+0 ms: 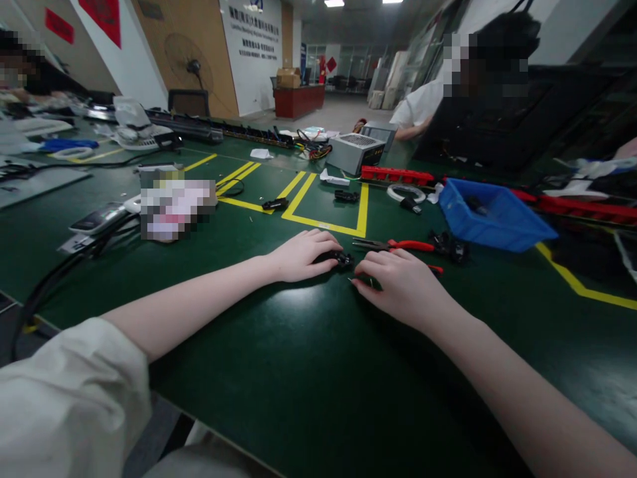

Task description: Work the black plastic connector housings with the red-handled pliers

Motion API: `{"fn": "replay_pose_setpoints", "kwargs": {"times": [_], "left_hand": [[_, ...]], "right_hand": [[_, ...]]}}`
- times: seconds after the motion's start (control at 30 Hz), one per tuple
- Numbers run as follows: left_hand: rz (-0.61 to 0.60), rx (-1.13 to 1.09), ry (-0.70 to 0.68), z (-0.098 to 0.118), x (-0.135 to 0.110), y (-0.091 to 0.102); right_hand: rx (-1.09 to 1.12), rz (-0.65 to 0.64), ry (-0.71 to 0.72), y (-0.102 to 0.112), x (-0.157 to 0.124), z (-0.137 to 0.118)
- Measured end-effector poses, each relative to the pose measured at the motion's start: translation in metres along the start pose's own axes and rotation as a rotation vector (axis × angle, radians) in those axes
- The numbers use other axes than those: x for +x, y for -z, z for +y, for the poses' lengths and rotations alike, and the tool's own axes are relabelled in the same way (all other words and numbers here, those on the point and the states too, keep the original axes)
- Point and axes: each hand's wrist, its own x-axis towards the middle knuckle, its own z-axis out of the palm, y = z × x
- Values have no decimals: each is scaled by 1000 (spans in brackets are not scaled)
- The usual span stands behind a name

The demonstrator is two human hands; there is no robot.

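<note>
Over the green table, my left hand (304,255) is closed on a small black plastic part (344,259), whose right end shows past the fingertips. My right hand (401,282) is just to the right of that part, its fingers curled in toward the thumb. A tiny pale tip shows at the thumb's end, too small to name. Right behind the right hand lie needle-nose pliers (411,245) with red handles, partly covered by it. A small black clump of parts (449,247) sits by the handle end.
A blue bin (490,216) holding dark parts stands at the right. Behind are a grey power supply box (355,153), red strips (397,174), a white cable coil (405,193) and two small black pieces inside yellow tape lines (326,227). A co-worker sits beyond a dark panel (502,119).
</note>
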Motion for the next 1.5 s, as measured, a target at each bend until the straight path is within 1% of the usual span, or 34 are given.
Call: {"fn": "replay_pose_setpoints", "kwargs": {"times": [0.07, 0.17, 0.27, 0.33, 0.47, 0.63, 0.7, 0.87, 1.0, 1.17, 1.3, 1.4, 1.5], "left_hand": [[6, 3, 1, 0, 0, 0], [12, 10, -4, 1, 0, 1], [17, 18, -14, 3, -1, 1], [20, 27, -18, 4, -1, 1], [25, 51, -16, 5, -2, 1], [39, 72, -25, 4, -3, 0], [42, 73, -27, 4, -3, 0], [44, 63, -28, 3, -3, 0], [42, 61, -36, 2, -3, -1], [46, 61, -37, 2, -3, 0], [52, 63, -48, 0, -3, -1], [68, 62, -74, -1, -3, -2], [86, 26, -121, 0, -3, -2]], "right_hand": [[-48, -15, 3, -5, -2, -6], [-160, -59, 14, -8, 3, -14], [-273, -123, 36, -5, 10, -24], [-311, -160, 37, -1, 12, -29], [-259, -226, -20, 7, 14, -32], [-189, -233, -69, 13, 10, -20], [-147, -211, -96, 13, 8, -14], [76, -148, -171, 8, 4, -2], [99, -118, -190, 3, 2, 0], [122, -64, -175, -2, 2, -1], [132, 24, -148, -5, 2, -1], [218, 96, -132, -7, 2, 2], [357, 176, -117, -11, 2, 5]]}}
